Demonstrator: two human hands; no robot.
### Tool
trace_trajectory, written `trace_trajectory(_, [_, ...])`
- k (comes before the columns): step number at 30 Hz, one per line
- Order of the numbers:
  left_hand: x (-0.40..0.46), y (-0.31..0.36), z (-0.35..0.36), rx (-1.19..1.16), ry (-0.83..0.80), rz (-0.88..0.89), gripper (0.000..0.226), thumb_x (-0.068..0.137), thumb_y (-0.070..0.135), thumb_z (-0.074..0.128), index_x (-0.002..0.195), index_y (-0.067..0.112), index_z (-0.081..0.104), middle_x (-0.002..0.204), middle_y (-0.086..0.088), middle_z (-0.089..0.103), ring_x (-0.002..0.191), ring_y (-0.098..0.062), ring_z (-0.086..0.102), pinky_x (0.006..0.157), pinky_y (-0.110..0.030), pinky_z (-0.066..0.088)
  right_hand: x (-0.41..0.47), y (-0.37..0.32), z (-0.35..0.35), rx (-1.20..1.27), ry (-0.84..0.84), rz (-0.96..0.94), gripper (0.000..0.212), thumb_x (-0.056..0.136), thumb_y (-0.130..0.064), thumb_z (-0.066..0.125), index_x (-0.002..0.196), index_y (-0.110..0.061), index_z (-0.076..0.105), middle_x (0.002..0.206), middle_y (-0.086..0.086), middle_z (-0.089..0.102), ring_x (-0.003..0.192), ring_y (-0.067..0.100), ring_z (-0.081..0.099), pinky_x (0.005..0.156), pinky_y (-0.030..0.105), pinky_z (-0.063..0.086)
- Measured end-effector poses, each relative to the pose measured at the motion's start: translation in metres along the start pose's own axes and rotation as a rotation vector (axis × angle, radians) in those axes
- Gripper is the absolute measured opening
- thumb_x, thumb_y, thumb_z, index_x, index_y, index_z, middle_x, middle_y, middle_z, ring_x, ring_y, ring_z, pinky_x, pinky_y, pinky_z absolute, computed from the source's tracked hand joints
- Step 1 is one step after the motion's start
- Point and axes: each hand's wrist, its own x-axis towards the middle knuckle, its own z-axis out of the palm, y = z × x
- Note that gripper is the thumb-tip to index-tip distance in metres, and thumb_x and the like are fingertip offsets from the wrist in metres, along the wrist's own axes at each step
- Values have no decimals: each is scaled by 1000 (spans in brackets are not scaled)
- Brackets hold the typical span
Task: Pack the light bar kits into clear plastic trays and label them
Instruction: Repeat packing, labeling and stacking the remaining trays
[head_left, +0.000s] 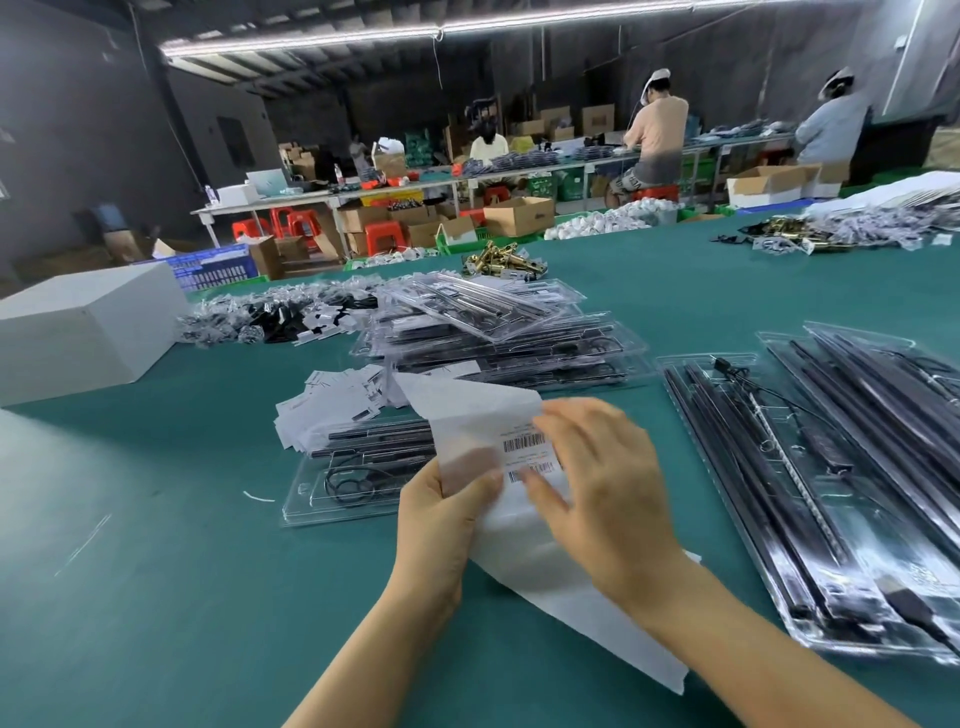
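Behind both hands (gripping label backing), packed trays pile high.

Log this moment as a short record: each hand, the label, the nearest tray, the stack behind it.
left hand: grips the label backing strip from below
right hand: fingers on the barcode label, seemingly peeling it
nearest tray: clear, closed, holding black bars and a coiled cable, beneath the strip
packed stack: clear trays piled behind
table: green surface
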Motion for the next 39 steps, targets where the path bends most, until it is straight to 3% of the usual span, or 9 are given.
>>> trace_trajectory(3, [-3,1,4,-51,2,6,19,80,-1,70,98,4,70,96,-13,74,88,-25,71,75,-29,57,-4,-11,10,-23,-81,-39,34,79,-23,77,108,-6,69,114,7,68,110,27,63,85,37,51])
trace_trajectory(6, [-2,4,2,-147,-31,-57,8,73,3,72,75,11,71,84,-11,72,77,-24,68,63,-25,55,-7,-8,13,38,-140,-20,32,81,-20,75,109,-6,68,115,6,68,109,24,64,84,37,52])
trace_trajectory(8, [0,5,1,-167,-50,-91,2,66,15,74,66,17,73,82,-12,72,76,-22,68,69,-28,55,-9,-6,14,123,-180,30,33,81,-17,75,111,-5,67,115,6,68,109,25,63,87,37,51])
trace_trajectory(10, [0,5,2,-183,-58,-117,21,68,17,74,86,5,75,94,-19,73,87,-26,69,82,-35,54,-10,-5,14,216,-201,101,33,82,-15,74,113,-5,66,115,6,67,108,25,63,90,33,48])
trace_trajectory(12, [0,5,4,-202,-78,-134,33,72,16,73,98,-3,70,99,-22,71,89,-28,68,81,-34,54,-10,-5,13,325,-198,172,31,84,-16,72,113,-6,64,112,4,66,104,20,62,91,21,43])
trace_trajectory(21, [-2,7,3,-137,-123,-106,26,73,22,71,92,4,69,85,-14,72,75,-23,67,66,-29,53,-5,-2,11,467,-100,293,10,82,-11,74,90,-8,70,95,-1,68,88,15,63,81,24,46])
trace_trajectory(28, [-4,5,5,-65,-154,-92,31,77,25,70,100,3,72,98,-18,73,90,-29,69,89,-43,50,-4,-2,10,347,-37,270,12,77,-19,80,83,-12,73,87,-4,69,87,23,58,80,27,44])
trace_trajectory(33, [-6,6,6,-30,-150,-71,28,75,29,70,94,8,74,96,-14,74,89,-23,69,86,-35,51,-2,-3,6,368,-41,291,11,74,-18,82,82,-14,76,85,-6,70,84,21,59,76,28,48])
trace_trajectory(39, [-6,7,9,-58,-152,-99,27,74,28,68,92,8,73,94,-14,74,85,-22,70,76,-28,53,-2,1,5,594,-95,450,10,74,-17,81,82,-18,76,85,-13,69,84,2,60,70,6,39])
